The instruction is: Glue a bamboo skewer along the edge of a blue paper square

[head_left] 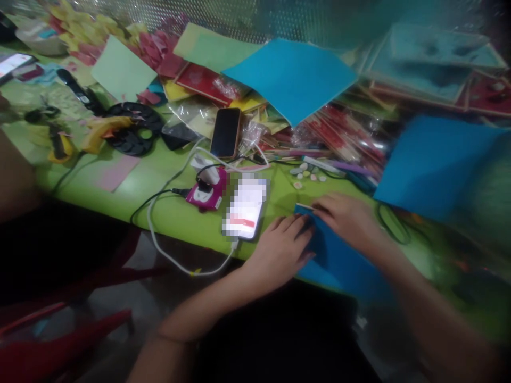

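Observation:
A blue paper sheet (347, 266) lies at the table's front edge, partly under both hands. Along its far edge shows a thin pale wooden stick (304, 206). My left hand (281, 244) rests on the left side of this sheet, fingers stretched out over it and slightly bent. Closed at the far edge, my right hand (347, 218) pinches the stick against the paper; the exact grip is partly hidden by its own fingers. Just left of my left hand is a lit phone (246, 207) with a white cable plugged in.
A pink power strip (205, 189) and a dark phone (225, 133) sit left of centre. Behind are blue sheets (295, 77), bundled sticks (339, 130) and small round pieces (307, 173). A yellow glue gun (106, 130) lies leftward. Another person's arm (16, 175) shows at left.

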The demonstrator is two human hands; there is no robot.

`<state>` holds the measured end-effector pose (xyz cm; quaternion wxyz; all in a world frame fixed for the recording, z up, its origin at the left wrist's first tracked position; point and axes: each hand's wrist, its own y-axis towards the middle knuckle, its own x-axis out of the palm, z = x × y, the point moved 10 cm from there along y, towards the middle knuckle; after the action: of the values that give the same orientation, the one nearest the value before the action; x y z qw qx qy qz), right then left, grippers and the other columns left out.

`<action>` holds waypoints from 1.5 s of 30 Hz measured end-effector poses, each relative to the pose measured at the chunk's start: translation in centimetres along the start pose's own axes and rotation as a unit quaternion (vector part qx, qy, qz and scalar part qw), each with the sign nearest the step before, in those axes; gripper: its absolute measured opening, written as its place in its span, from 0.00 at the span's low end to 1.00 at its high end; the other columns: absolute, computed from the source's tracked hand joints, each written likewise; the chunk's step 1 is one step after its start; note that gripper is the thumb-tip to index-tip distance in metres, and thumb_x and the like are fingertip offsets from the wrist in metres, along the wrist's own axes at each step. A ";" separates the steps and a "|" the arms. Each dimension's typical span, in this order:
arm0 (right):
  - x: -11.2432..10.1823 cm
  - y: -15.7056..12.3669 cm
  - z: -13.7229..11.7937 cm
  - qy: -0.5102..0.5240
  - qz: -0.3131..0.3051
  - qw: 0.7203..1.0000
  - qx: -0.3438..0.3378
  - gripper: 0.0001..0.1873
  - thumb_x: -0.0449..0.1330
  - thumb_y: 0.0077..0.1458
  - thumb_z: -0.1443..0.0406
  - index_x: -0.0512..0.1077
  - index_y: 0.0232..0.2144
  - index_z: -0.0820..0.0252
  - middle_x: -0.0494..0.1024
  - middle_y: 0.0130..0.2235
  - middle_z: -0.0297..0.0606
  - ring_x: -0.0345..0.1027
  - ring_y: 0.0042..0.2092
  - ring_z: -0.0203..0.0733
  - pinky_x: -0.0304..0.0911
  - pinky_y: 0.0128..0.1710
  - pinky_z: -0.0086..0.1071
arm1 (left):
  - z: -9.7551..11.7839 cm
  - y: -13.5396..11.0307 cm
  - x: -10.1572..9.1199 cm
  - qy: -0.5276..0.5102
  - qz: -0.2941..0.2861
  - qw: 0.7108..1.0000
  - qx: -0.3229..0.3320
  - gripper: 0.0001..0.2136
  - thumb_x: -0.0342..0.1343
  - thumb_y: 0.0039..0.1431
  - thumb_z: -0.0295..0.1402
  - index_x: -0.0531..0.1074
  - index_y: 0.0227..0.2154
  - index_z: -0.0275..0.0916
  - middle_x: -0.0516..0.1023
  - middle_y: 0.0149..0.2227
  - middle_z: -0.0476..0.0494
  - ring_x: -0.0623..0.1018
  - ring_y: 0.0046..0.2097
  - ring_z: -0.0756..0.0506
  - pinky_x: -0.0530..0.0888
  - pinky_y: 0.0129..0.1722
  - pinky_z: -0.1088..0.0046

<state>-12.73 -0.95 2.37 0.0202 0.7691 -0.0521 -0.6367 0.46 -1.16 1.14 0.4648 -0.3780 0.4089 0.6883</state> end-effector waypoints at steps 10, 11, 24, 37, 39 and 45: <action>-0.3 -0.2 -0.4 -0.044 0.020 0.999 -0.017 0.08 0.61 0.70 0.64 0.80 0.44 0.58 0.81 0.40 0.36 0.76 0.40 0.47 0.61 0.38 0.40 | -0.9 0.3 0.3 0.007 -0.022 0.999 -0.028 0.27 0.58 0.75 0.43 0.70 0.68 0.31 0.68 0.71 0.35 0.72 0.65 0.36 0.72 0.63 0.56; -0.4 -0.2 -0.5 -0.047 0.025 0.998 -0.022 0.08 0.61 0.70 0.64 0.81 0.44 0.58 0.81 0.40 0.36 0.75 0.39 0.47 0.61 0.38 0.40 | -0.9 0.4 0.4 0.007 -0.026 0.999 -0.030 0.27 0.58 0.75 0.44 0.69 0.68 0.31 0.68 0.71 0.35 0.72 0.65 0.37 0.72 0.63 0.56; -2.6 -0.1 1.2 -0.075 0.093 0.993 0.001 0.13 0.58 0.72 0.65 0.83 0.49 0.59 0.84 0.48 0.37 0.79 0.47 0.49 0.67 0.41 0.42 | -0.9 0.9 0.5 0.046 -0.022 0.998 -0.032 0.26 0.58 0.75 0.44 0.71 0.68 0.35 0.66 0.73 0.39 0.72 0.65 0.37 0.72 0.60 0.57; -8.7 -9.7 9.2 0.034 0.154 0.968 0.197 0.08 0.63 0.69 0.60 0.82 0.43 0.54 0.82 0.42 0.40 0.76 0.43 0.48 0.70 0.44 0.41 | -0.9 1.4 0.2 0.069 0.027 0.997 -0.007 0.23 0.57 0.76 0.40 0.71 0.67 0.34 0.65 0.73 0.43 0.73 0.64 0.37 0.70 0.56 0.53; -7.7 -10.7 9.3 0.045 0.160 0.971 0.174 0.07 0.64 0.69 0.61 0.81 0.41 0.55 0.82 0.41 0.38 0.76 0.43 0.45 0.69 0.43 0.39 | -0.9 1.4 0.1 0.071 0.033 0.997 -0.006 0.23 0.56 0.76 0.39 0.70 0.67 0.34 0.66 0.73 0.42 0.73 0.63 0.37 0.70 0.55 0.53; -4.1 -11.0 7.9 0.045 0.138 0.986 0.082 0.05 0.65 0.68 0.63 0.80 0.40 0.58 0.82 0.41 0.35 0.74 0.43 0.40 0.65 0.44 0.35 | -0.9 1.4 0.2 0.088 0.033 0.995 -0.015 0.22 0.53 0.78 0.40 0.71 0.67 0.34 0.67 0.72 0.46 0.73 0.62 0.38 0.69 0.56 0.54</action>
<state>-20.66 10.73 3.78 0.0471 0.7814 -0.2093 -0.5859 -0.77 -2.24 0.85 0.3982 -0.4299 0.4506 0.6735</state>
